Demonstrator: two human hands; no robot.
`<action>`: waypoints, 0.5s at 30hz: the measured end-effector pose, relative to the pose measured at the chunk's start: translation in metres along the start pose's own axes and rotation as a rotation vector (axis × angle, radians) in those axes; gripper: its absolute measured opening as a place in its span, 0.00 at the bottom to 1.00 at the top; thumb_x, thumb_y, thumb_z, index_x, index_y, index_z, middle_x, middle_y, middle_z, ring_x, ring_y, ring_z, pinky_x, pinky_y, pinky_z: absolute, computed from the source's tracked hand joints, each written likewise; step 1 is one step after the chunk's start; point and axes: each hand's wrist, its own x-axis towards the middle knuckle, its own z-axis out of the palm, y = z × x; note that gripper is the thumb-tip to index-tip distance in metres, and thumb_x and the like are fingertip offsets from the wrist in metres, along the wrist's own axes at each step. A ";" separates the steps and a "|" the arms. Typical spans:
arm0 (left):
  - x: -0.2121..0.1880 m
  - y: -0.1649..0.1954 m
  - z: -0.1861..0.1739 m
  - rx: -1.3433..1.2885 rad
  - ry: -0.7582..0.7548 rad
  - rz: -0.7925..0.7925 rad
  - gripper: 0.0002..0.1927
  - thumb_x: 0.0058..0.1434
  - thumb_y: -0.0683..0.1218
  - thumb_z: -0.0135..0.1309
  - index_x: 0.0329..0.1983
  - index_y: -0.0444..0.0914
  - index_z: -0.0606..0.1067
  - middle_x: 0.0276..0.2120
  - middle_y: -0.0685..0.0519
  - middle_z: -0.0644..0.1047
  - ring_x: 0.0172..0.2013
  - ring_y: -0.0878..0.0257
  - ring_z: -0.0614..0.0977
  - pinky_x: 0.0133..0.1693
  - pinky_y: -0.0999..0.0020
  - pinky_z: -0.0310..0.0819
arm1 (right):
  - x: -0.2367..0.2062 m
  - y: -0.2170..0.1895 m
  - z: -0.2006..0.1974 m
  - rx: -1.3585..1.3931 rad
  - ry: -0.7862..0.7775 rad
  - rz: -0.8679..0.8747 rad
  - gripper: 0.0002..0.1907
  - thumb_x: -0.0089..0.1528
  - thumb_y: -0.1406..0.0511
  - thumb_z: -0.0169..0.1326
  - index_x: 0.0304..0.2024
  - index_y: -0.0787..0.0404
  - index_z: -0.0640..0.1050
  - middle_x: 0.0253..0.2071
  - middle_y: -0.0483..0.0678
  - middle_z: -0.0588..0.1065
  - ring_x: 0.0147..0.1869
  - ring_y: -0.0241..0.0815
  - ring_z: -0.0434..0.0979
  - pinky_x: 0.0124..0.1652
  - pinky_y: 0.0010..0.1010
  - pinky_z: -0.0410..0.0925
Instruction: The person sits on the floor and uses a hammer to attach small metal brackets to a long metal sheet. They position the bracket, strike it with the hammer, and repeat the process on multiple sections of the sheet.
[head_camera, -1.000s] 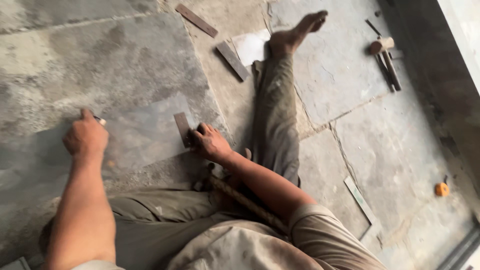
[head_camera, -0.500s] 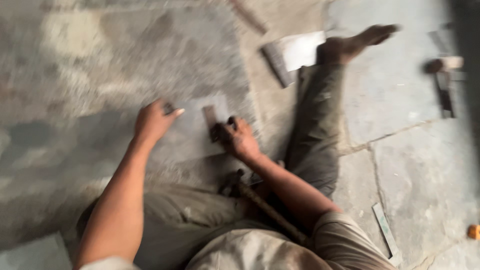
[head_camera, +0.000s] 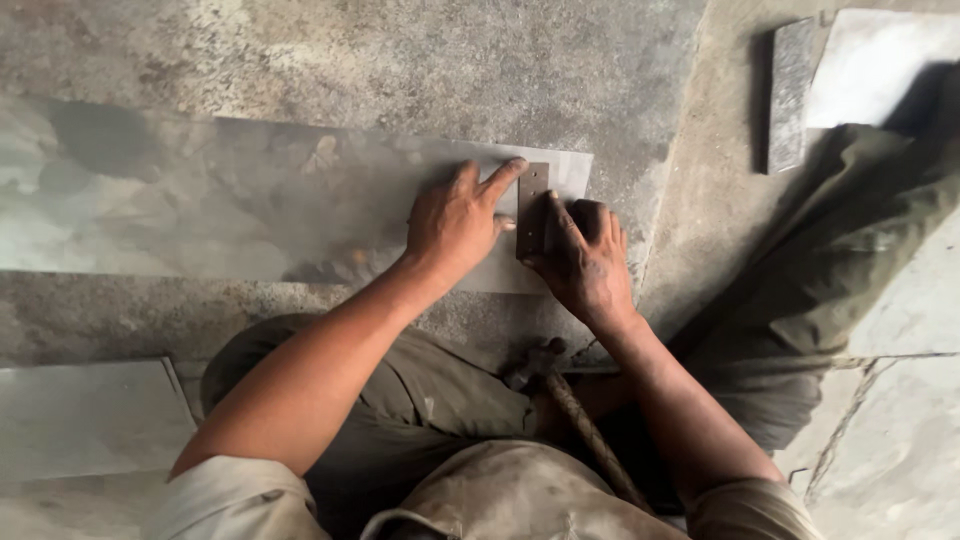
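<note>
hammer (head_camera: 560, 400) handle cut off; right hand (head_camera: 585, 262) partly hides metal strip (head_camera: 532, 205).

Leaving open room across the left stretch of the grey sheet (head_camera: 230, 210) and the floor (head_camera: 400, 60) above it, while crowding the right end with the dark strip (head_camera: 532, 208), both hands, the stone block (head_camera: 790, 95) and the hammer (head_camera: 570, 410) nearer the lap.

Bare forearms run from short, pale beige sleeves down to the left hand (head_camera: 455, 220) and right hand (head_camera: 585, 260), both dusty and grimy around the fingers. Behind the hands, olive-green trousers, creased and smudged with dust, and a worn beige shirt.
</note>
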 end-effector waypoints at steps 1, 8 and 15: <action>0.001 0.001 0.001 -0.029 0.006 -0.010 0.40 0.55 0.57 0.66 0.71 0.53 0.65 0.46 0.39 0.77 0.28 0.60 0.81 0.24 0.68 0.79 | 0.001 -0.001 0.003 -0.013 0.012 0.013 0.46 0.55 0.54 0.70 0.72 0.56 0.67 0.57 0.58 0.68 0.59 0.58 0.68 0.57 0.50 0.63; -0.001 -0.005 -0.005 -0.009 -0.015 -0.030 0.43 0.58 0.60 0.65 0.75 0.60 0.59 0.35 0.50 0.76 0.22 0.61 0.78 0.23 0.63 0.74 | 0.003 -0.003 0.011 -0.021 -0.011 0.088 0.44 0.56 0.54 0.70 0.72 0.53 0.68 0.56 0.57 0.68 0.56 0.58 0.67 0.56 0.50 0.62; -0.001 -0.007 0.000 -0.027 0.012 -0.002 0.43 0.58 0.59 0.65 0.75 0.59 0.60 0.33 0.51 0.75 0.22 0.62 0.78 0.21 0.64 0.74 | 0.007 0.003 -0.001 0.025 -0.128 0.084 0.44 0.57 0.58 0.67 0.74 0.53 0.66 0.56 0.57 0.67 0.57 0.57 0.66 0.57 0.48 0.63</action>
